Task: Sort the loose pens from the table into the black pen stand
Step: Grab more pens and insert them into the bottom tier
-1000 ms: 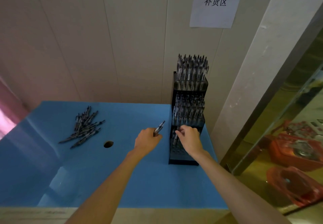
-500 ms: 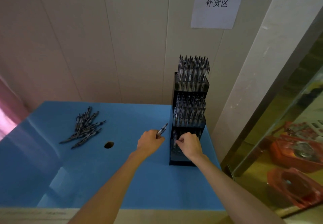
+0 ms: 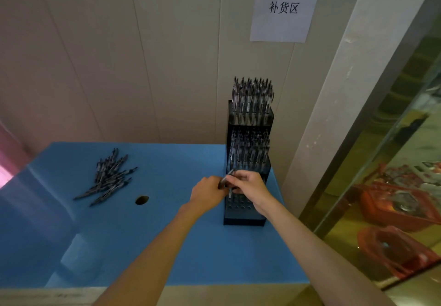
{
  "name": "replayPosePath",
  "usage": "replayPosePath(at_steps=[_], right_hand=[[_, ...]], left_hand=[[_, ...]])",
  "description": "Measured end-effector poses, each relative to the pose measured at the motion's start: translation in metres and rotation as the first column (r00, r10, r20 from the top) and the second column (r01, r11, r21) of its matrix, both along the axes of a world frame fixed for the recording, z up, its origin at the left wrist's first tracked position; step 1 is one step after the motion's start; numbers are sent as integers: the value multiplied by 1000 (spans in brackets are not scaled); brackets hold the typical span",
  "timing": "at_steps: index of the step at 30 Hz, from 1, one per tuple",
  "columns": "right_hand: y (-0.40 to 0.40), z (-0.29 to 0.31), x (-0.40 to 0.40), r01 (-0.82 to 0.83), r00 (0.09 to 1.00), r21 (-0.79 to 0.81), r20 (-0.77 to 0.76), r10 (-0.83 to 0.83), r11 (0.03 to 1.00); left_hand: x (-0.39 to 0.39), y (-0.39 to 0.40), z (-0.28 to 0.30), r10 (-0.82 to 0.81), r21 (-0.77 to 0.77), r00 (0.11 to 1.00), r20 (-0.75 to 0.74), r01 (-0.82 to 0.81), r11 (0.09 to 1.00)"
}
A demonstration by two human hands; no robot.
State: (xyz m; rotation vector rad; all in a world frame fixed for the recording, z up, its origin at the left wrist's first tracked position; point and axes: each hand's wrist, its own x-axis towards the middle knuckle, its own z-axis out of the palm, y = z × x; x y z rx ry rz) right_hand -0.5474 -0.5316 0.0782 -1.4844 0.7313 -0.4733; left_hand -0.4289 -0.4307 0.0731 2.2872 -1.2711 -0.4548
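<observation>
While both hands point(image 3: 229, 190) pinch it, dark slim pen point(image 3: 226, 177) tilts w/ glossy barrel.

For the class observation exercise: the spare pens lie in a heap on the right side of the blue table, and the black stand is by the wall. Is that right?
Not quite. The head view shows the heap of pens on the left side of the blue table; the black stand is at its right, by the wall.

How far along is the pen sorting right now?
The black tiered pen stand has its top two tiers full. Both hands, left hand and right hand, handle a dark pen over the mostly empty bottom tier. A loose pen pile waits on the blue table.
</observation>
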Motion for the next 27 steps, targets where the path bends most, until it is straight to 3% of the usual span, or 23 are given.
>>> replayPosePath(at_steps=[5, 9, 11, 14, 17, 27], right_hand=[[-9, 6, -7, 134, 987, 63, 76, -138, 989], [-22, 10, -14, 222, 974, -85, 68, -216, 971], [-28, 9, -18, 247, 969, -239, 43, -243, 939], [-33, 2, -20, 200, 966, -516, -39, -256, 833], [-31, -7, -19, 132, 958, -649, -112, -265, 750], [-27, -31, -13, 26, 950, -697, -205, -234, 717]], left_hand=[[8, 8, 0, -31, 104, 984, 174, 13, 995], [18, 16, -5, 12, 127, 976, 218, -41, 991], [21, 19, -9, 33, 107, 975, 221, -58, 993], [26, 21, -13, 35, 31, 973, 227, -43, 999], [26, 21, -15, 25, -41, 969, 247, -15, 999], [20, 18, -13, -11, -120, 976, 220, 39, 992]])
